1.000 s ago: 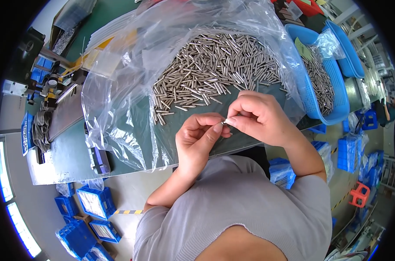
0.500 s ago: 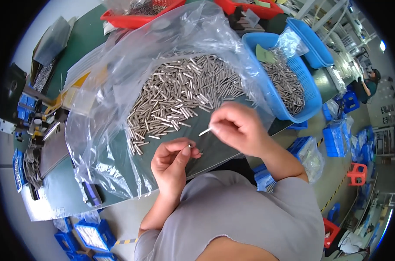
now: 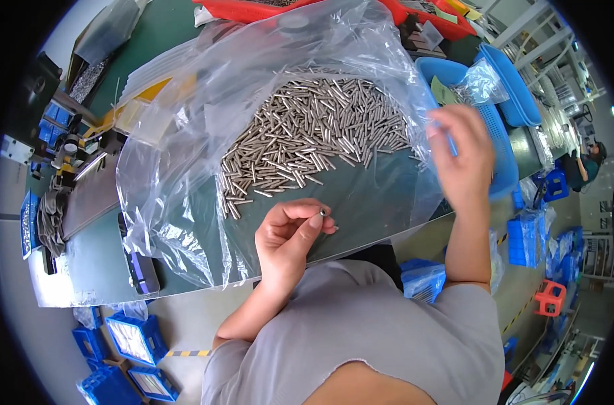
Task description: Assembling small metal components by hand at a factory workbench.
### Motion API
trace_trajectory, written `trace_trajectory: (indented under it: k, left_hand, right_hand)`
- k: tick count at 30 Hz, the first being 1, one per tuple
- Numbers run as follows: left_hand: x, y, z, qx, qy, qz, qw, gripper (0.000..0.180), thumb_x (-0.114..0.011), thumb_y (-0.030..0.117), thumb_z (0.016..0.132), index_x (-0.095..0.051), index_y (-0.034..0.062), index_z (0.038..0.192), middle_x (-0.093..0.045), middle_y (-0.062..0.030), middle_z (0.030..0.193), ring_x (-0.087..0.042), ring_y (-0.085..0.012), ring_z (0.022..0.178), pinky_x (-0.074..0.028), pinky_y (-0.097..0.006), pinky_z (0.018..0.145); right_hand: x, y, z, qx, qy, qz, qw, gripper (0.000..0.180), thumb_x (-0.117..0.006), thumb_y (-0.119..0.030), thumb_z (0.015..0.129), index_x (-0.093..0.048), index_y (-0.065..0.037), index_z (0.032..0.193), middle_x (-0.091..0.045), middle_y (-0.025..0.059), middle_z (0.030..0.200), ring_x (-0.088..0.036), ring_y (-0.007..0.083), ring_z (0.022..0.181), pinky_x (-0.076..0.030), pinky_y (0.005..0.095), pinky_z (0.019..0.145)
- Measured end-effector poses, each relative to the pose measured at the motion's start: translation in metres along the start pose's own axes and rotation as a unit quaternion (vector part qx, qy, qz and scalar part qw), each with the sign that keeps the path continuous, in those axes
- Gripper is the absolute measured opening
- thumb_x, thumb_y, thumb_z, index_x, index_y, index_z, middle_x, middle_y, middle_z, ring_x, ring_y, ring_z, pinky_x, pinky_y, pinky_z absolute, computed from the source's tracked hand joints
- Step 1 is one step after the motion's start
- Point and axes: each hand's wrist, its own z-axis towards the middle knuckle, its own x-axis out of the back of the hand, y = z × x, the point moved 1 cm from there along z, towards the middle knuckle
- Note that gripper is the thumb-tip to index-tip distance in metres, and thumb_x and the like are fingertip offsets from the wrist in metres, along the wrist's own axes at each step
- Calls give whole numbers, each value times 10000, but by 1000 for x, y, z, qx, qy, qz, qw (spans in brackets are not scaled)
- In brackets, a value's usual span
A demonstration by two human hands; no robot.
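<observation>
A heap of small silver metal pins (image 3: 314, 135) lies on a wide clear plastic bag (image 3: 178, 175) spread over the green worktable (image 3: 94, 253). My left hand (image 3: 287, 239) hovers over the bag's near edge, thumb and forefinger pinched on a small metal piece (image 3: 322, 213). My right hand (image 3: 459, 158) is blurred, raised at the bag's right edge, over the rim of a blue basket (image 3: 499, 145). Whether it holds anything is unclear.
A second blue basket (image 3: 520, 84) with a small clear bag sits further right. Red trays (image 3: 253, 8) line the far edge. Dark tools and parts (image 3: 57, 202) crowd the table's left end. Blue crates (image 3: 131, 337) and a red stool (image 3: 550, 297) stand on the floor.
My hands have parted: the right one swung away to the right, toward the blue basket, while the left one stayed near the bag's front edge with a small piece in its fingertips.
</observation>
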Motion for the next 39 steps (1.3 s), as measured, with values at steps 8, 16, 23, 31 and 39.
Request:
trace_trajectory:
  k: [8, 16, 23, 31, 39]
  left_hand:
    - [0, 1, -2, 12, -13, -14, 1000, 85, -538, -52, 872, -560, -31, 950, -597, -151, 1012, -624, -166, 813, -538, -305, 743]
    - [1, 3, -3, 12, -16, -7, 1000, 90, -530, -55, 872, -555, -32, 955, -599, -150, 1013, -621, -159, 818, -535, -299, 744]
    - [1, 3, -1, 13, -15, -3, 1000, 88, -530, -58, 870, -553, -34, 952, -602, -152, 1009, -621, -162, 812, -538, -299, 738]
    - [-2, 4, -1, 11, -6, -11, 1000, 81, -533, -51, 873, -551, -36, 950, -605, -155, 997, -625, -170, 807, -544, -310, 730]
    - [-2, 3, 0, 3, 4, -4, 1000, 75, -528, -49, 876, -548, -39, 947, -606, -156, 991, -632, -178, 792, -547, -316, 724]
  right_hand:
    - [-75, -23, -17, 53, -256, 87, 961, 176, -675, -99, 740, -569, -58, 874, -547, 87, 785, -568, 288, 709, -456, 379, 608]
    - [-68, -29, -28, 143, -285, 67, 945, 141, -662, -114, 729, -558, -61, 807, -549, 77, 786, -572, 272, 750, -463, 381, 609]
    - [-64, -45, -37, 247, -280, -66, 925, 114, -552, -97, 679, -533, -50, 780, -460, 58, 695, -536, 213, 655, -472, 325, 575]
    - [-64, -32, -27, 156, -252, 113, 948, 69, -603, -39, 731, -554, -39, 780, -574, 97, 748, -596, 255, 690, -483, 335, 550]
    - [-55, -47, -41, -199, -242, 538, 783, 60, -627, 7, 822, -621, -2, 881, -640, 33, 801, -609, 74, 725, -492, 212, 634]
